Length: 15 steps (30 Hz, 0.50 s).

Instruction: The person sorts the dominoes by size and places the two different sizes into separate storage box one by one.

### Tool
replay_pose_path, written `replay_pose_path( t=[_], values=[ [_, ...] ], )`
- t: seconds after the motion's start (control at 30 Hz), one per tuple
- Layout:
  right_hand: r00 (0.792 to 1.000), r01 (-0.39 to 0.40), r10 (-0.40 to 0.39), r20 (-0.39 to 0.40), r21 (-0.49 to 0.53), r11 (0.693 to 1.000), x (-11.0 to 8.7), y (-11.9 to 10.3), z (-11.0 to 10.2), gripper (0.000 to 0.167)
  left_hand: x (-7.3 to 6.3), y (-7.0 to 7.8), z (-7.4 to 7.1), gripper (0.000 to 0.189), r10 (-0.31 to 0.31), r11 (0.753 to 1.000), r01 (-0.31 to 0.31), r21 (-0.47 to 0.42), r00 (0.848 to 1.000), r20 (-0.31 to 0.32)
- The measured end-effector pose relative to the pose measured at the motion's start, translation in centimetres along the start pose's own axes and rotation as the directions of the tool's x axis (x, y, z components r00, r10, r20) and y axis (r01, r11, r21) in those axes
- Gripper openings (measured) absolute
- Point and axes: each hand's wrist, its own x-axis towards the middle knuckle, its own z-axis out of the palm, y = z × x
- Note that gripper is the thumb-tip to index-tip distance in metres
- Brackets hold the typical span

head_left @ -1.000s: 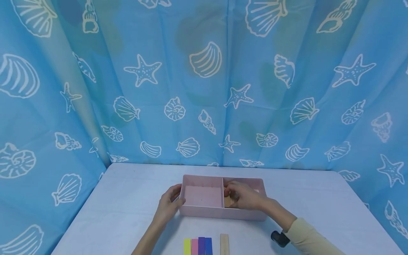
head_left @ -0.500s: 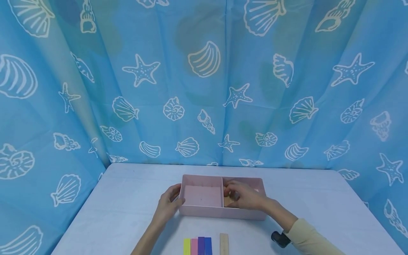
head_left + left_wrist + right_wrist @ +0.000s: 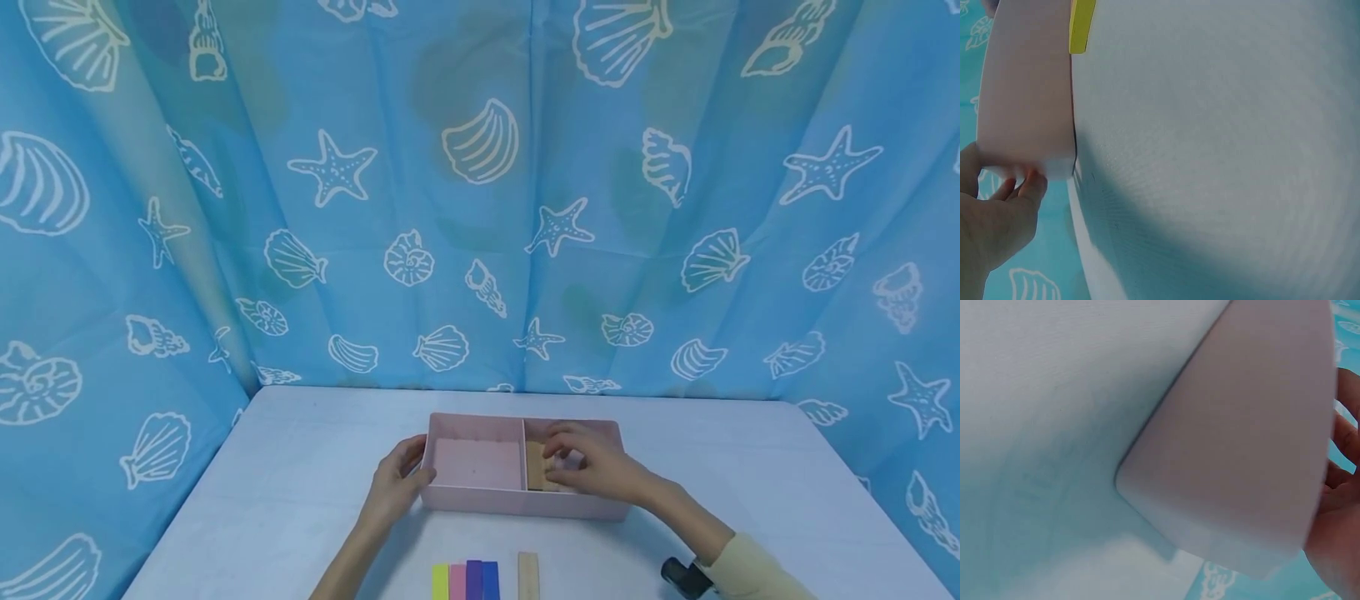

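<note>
A pink box [image 3: 517,502] with two compartments stands on the table. My left hand [image 3: 396,482] grips its left end, thumb on the near side and fingers round the end wall. The left wrist view shows that hand [image 3: 1007,219] at the box's end too. Inside the right compartment, flat wooden pieces [image 3: 535,468] lie against the divider. Just right of them my right hand [image 3: 603,468] is bent over the compartment, thumb and fingers apart with no held thing visible. In the right wrist view the box wall [image 3: 1235,437] hides most of its fingers.
Yellow [image 3: 440,582], pink [image 3: 457,582], purple [image 3: 474,579] and blue strips [image 3: 491,581] lie side by side nearer me. A single wooden strip [image 3: 528,575] lies to their right. A blue seashell curtain [image 3: 480,208] surrounds the white table [image 3: 315,433].
My right hand has shifted slightly to the right, away from the wooden pieces by the divider, and its fingers have spread from them. The left hand stays on the box.
</note>
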Motion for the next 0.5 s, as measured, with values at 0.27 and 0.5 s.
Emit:
replay_pose_path(
  t=[0.27,0.5],
  values=[
    [0.999,0.016,-0.014,-0.036,0.052,0.999,-1.8,-1.5,-1.3,0.021,0.0,0.0,0.0,0.050,-0.006,1.000,0.006,-0.001,1.000,-0.002],
    [0.999,-0.033,0.034,-0.033,0.025,0.999,-3.9,-3.6,-1.7,0.017,0.3,-0.2,0.1,0.050,-0.032,0.999,0.033,0.011,0.999,-0.009]
  ],
)
